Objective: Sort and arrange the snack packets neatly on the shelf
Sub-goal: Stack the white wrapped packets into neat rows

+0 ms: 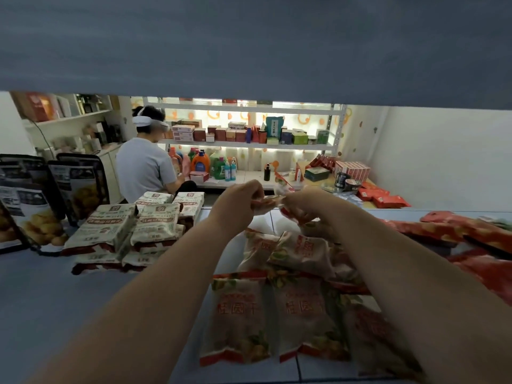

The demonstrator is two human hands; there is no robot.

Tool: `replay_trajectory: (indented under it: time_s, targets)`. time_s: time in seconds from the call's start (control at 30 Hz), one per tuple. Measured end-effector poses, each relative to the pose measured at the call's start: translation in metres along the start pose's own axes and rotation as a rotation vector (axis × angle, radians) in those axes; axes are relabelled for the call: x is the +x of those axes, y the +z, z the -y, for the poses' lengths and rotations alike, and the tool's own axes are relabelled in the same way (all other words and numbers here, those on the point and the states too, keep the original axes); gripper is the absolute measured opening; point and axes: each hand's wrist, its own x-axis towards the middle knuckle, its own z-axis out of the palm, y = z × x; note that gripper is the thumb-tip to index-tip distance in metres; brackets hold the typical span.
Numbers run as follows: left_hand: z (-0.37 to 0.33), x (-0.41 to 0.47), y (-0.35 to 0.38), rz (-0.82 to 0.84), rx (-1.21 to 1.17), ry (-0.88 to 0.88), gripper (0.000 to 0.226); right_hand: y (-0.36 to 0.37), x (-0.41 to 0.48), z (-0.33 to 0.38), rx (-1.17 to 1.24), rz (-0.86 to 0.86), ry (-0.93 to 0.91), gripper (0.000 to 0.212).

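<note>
**A:** Where is the packet that's being sorted?

**B:** The small cream-and-red plastic snack packet (270,202) is lifted above the far middle of the blue-grey shelf (55,300). The left hand (238,206) pinches its left end and the right hand (304,210) its right end. Each grip is closed on it, fingers curled.

**A:** What could go wrong from here?

**B:** It hangs over the loose heap of crumpled cream-and-red packets (302,253). Set down askew, it would likely push them onto the near row of flat packets with red lettering (238,314). A forearm swinging left could topple the stacked cream packets (110,231). One swinging right could drag the glossy red packets (471,234) out of place.
</note>
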Motion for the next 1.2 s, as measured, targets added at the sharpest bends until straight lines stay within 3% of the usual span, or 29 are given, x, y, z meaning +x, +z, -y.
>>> replay_trajectory:
  time_s: [0.13,0.3,0.43,0.53,0.63,0.7,0.8,1.0,1.1,1.2]
  targets:
    - [0.012,0.002,0.020,0.128,0.025,-0.042,0.031,-0.004,-0.002,-0.008,-0.182,-0.118,-0.001,0.088]
    - [0.023,0.000,0.021,0.451,-0.219,-0.188,0.028,0.002,0.003,-0.018,-0.402,-0.044,0.022,0.106]
    - [0.021,0.009,0.026,0.429,-0.280,-0.306,0.010,0.005,0.001,-0.014,-0.541,-0.075,-0.040,0.071]
    - [0.019,0.012,0.036,0.463,-0.212,-0.284,0.021,0.006,-0.007,-0.012,-0.652,-0.114,-0.201,0.048]
    - [0.018,0.013,0.040,0.597,-0.116,-0.252,0.051,0.009,-0.016,-0.011,-0.675,0.016,-0.220,0.052]
    - [0.017,0.013,0.041,0.640,-0.039,-0.251,0.058,0.010,-0.021,-0.009,-0.658,0.121,-0.200,0.060]
    - [0.016,0.011,0.043,0.686,0.074,-0.226,0.069,0.007,-0.029,-0.009,-0.689,0.139,-0.238,0.056]
    - [0.013,0.010,0.040,0.697,0.186,-0.216,0.073,0.010,-0.032,-0.008,-0.738,0.085,-0.271,0.051]
    - [0.006,0.003,0.027,0.540,0.141,-0.198,0.064,0.006,-0.032,-0.008,-0.711,0.079,-0.300,0.053]
    - [-0.002,-0.008,-0.001,0.330,0.201,-0.069,0.048,0.006,-0.035,0.002,-0.665,-0.025,-0.393,0.048]
